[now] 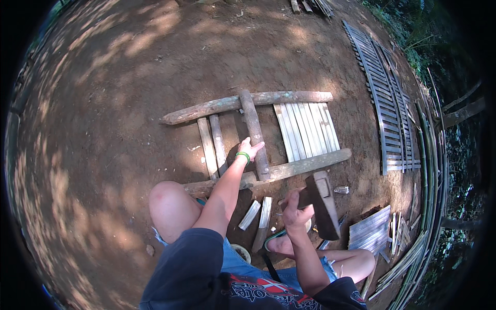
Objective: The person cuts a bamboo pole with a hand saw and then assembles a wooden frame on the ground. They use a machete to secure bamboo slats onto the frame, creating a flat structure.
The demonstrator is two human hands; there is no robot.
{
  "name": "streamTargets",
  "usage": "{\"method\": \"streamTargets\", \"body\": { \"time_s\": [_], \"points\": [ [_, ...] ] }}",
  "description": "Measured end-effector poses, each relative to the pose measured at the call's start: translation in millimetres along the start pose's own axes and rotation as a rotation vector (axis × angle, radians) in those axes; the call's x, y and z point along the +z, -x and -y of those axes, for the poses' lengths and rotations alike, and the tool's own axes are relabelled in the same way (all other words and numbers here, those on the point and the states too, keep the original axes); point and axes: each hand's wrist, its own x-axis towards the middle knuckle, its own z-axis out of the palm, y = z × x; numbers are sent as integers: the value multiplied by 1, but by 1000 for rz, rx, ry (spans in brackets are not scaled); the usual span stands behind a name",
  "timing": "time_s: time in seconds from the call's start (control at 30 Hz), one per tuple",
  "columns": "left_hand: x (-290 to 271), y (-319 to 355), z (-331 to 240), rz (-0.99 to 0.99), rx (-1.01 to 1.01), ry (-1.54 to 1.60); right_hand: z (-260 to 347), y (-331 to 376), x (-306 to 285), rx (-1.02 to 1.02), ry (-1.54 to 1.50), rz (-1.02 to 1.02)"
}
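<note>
My left hand [250,150], with a green band at its wrist, grips a short round crosspiece log [251,121]. This log lies across a far log [279,97] and a near log [310,164]. In my right hand [297,213] is an axe [323,206] with a heavy dark metal head, raised above the near log's front side. Most of its handle is hidden by my fingers. Pale slats [307,130] lie side by side between the two long logs, right of the crosspiece. Two thinner poles [213,145] lie left of it, partly behind my left forearm.
Split wood pieces [257,217] and a small bucket [241,252] are between my legs. A corrugated sheet [369,229] lies near my right knee. Farther right are a dark slatted panel [385,98] and long bamboo poles [428,170]. Bare dirt surrounds the logs.
</note>
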Motion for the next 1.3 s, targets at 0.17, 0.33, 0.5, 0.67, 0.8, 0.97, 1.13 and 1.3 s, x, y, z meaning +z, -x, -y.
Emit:
{"method": "streamTargets", "body": {
  "time_s": [0.17, 0.33, 0.5, 0.67, 0.8, 0.97, 1.13, 1.3],
  "points": [
    [-2, 12, 17, 23, -28, 126, -102, 21, -36, 593, 782, 537],
    [-26, -11, 23, 85, -34, 25, 22, -29, -8, 70, 247, 191],
    [-7, 4, 4, 130, -64, 50, -105, 47, -20, 166, 511, 294],
    [-14, 10, -1, 98, -71, 91, -41, 10, -18, 481, 614, 495],
    [-20, 3, 5, 150, -83, 99, 59, -33, 6, 170, 175, 188],
    [-5, 2, -9, 128, -77, 27, -109, 45, -15, 71, 636, 265],
    [-17, 3, 5, 164, -97, 127, -29, -20, -8, 579, 645, 514],
    [-10, 1, 9, 127, -53, 41, 53, -39, 7, 52, 149, 137]
  ]
}}
